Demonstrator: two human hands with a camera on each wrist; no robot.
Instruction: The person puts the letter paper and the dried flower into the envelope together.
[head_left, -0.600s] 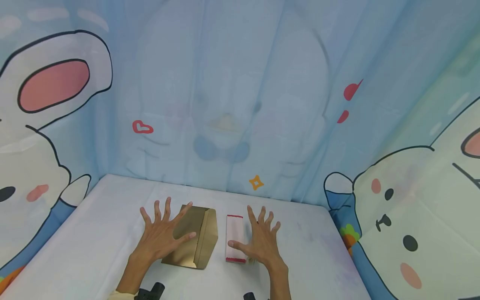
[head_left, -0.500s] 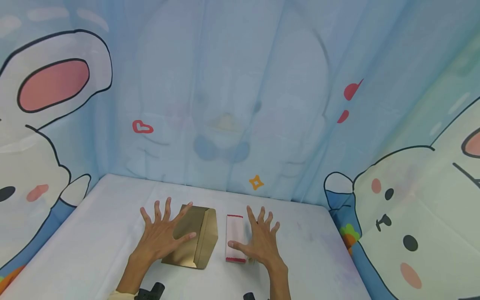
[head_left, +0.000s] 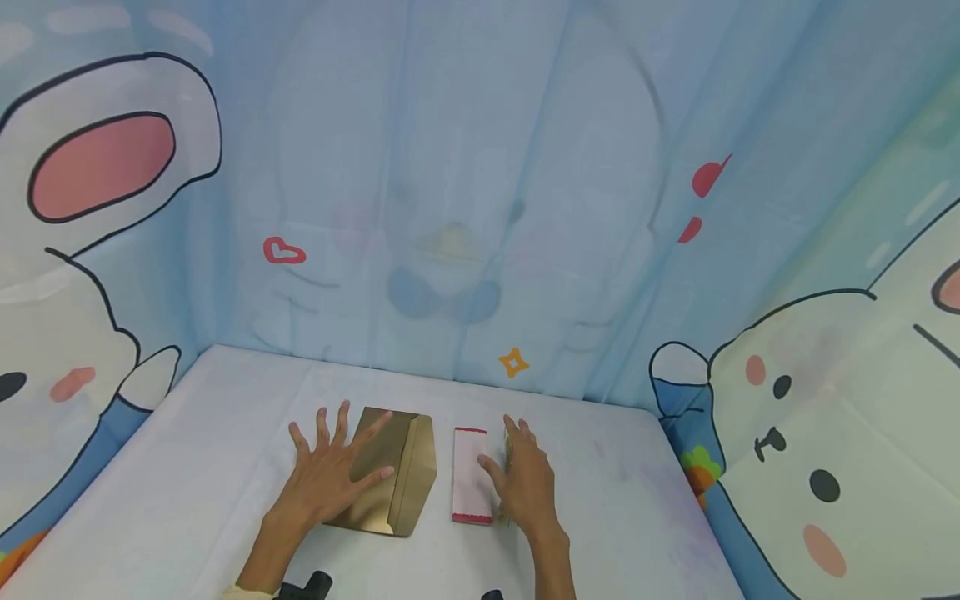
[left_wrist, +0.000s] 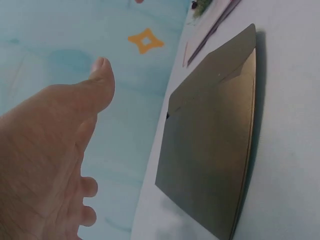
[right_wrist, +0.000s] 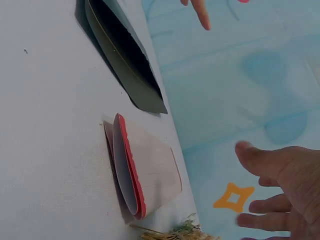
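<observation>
My left hand point(head_left: 321, 479), fingers spread, hovers over the left part of a gold envelope point(head_left: 411, 475). The envelope lies with its flap side to the right; the right wrist view shows its dark open mouth point(right_wrist: 125, 42). Just right of it sits a folded pale pink card point(head_left: 470, 479) with red scalloped ends, its layers slightly parted in the right wrist view. My right hand point(head_left: 528, 487) is above the table beside the card, thumb apart and fingers loosely bent. Beneath that hand, mostly hidden, is a small bunch of dried flowers point(right_wrist: 177, 233).
A white cloth covers the table point(head_left: 630, 500). Behind it hangs a light blue curtain point(head_left: 465, 150) with printed cartoon rabbits on both sides. Dark wrist camera mounts point(head_left: 306, 586) show at the lower edge.
My right hand's fingers have drawn closer together, and its thumb has moved off toward the card's right edge. The left hand has shifted slightly right and down, still spread.
</observation>
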